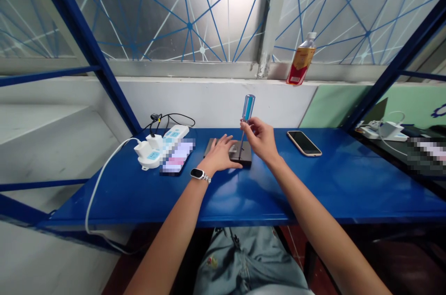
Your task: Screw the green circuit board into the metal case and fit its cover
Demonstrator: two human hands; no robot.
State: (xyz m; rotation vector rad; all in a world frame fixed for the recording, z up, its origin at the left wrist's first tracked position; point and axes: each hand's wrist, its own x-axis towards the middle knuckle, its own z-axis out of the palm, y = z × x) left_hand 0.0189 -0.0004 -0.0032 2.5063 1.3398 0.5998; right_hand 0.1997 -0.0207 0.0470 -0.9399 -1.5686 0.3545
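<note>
A dark, flat box-shaped device (246,153) lies on the blue table (265,202) in front of me. My left hand (220,153) rests across its left part with fingers spread, the thumb along the near edge. Held upright over the device's right part is a screwdriver (248,107) with a clear blue handle. My right hand (260,136) pinches it just below the handle, and its thin shaft runs down to the device's top. Whether the tip sits in a screw is too small to tell. My left hand hides much of the device.
To the left lie a white power strip (179,132) with plugs and cables, and a phone with a blurred screen (178,155). Another phone (304,143) lies to the right. A drink bottle (301,60) stands on the window ledge. Blue metal posts (114,95) flank the table.
</note>
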